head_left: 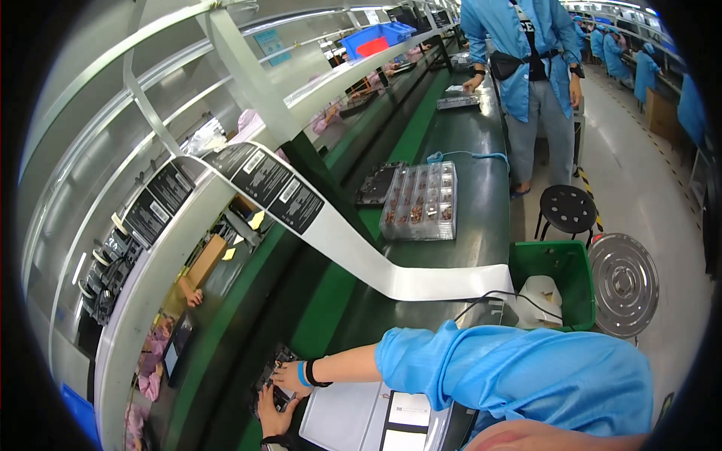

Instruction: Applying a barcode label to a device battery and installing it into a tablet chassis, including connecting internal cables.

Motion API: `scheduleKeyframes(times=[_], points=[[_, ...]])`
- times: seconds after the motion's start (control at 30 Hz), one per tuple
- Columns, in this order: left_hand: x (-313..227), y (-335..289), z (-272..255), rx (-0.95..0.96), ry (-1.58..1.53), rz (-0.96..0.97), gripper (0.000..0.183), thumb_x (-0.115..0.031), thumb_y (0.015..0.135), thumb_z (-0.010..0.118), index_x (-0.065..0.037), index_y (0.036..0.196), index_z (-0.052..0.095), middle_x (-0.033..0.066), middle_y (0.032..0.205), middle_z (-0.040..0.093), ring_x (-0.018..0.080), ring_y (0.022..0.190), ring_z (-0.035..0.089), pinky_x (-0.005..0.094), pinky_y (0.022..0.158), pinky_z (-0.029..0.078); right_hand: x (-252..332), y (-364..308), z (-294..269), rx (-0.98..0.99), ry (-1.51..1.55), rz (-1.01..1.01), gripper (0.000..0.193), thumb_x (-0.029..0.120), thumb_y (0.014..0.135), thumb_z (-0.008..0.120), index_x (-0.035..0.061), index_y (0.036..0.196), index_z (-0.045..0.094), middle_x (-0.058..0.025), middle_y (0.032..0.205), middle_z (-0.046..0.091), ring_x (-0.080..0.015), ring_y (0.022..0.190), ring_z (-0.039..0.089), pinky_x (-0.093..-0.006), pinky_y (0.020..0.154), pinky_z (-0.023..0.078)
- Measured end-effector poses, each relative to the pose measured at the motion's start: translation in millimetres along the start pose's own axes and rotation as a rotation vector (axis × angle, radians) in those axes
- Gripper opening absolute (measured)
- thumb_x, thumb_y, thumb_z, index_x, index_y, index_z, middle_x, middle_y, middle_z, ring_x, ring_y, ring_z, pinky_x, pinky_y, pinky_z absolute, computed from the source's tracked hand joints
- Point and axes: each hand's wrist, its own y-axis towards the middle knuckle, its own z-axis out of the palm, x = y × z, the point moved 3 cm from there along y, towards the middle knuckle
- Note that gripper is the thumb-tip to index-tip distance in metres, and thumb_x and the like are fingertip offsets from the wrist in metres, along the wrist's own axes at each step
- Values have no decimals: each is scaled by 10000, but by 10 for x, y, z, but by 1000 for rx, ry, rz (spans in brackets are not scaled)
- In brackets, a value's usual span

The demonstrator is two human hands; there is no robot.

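Near the lower edge, both hands are at a dark electronic part (267,368) that looks like a circuit-board assembly, lying on the green-and-black bench. My right hand (293,378), with blue and black wristbands, reaches in from the right. Its fingers are bent together over the part; what they pinch is too small to make out. My left hand (269,412) rests at the near edge, fingers stretched over the part and thumb apart. Beside the hands lies a pale, translucent flat tray (342,417). To its right is a dark sheet with white labels (410,410).
A strip of black labels (274,188) runs from the shelf across the bench toward a green bin (553,259). Farther along stand a clear compartment box (420,199) of small parts and another dark assembly (376,184). A co-worker (526,68) stands beyond, past a black stool (568,207).
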Motion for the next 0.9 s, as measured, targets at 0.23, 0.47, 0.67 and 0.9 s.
scheduleKeyframes(times=[0.23, 0.47, 0.67, 0.9], points=[[166, -199, 4, -39, 155, -63, 906, -522, 861, 804, -71, 1581, 491, 275, 1653, 402, 499, 1538, 335, 594, 1250, 287, 52, 22, 52, -104, 6, 11, 1048, 578, 772, 814, -72, 1523, 479, -268, 1643, 420, -419, 1539, 384, -531, 1280, 275], [160, -174, -39, 4, 95, -104, 885, -434, 836, 858, -82, 1569, 509, 259, 1664, 396, 498, 1543, 328, 566, 1253, 310, 46, 17, 44, -68, 75, 11, 1005, 556, 804, 804, -73, 1521, 488, -251, 1637, 431, -406, 1529, 395, -524, 1284, 266], [132, -227, 23, 60, 223, -165, 909, -519, 900, 772, -164, 1650, 401, 206, 1721, 319, 467, 1581, 270, 599, 1278, 220, 183, 114, -8, 58, 3, 62, 1011, 591, 840, 749, -46, 1567, 450, -203, 1680, 387, -384, 1564, 348, -577, 1289, 219], [245, -292, -137, -15, 184, -89, 1103, -681, 881, 730, 75, 1599, 367, 293, 1668, 361, 475, 1556, 309, 499, 1285, 267, 209, 91, -185, -157, 155, 4, 810, 655, 720, 822, -30, 1141, 718, -242, 1282, 679, -426, 1220, 654, -536, 1111, 475]])
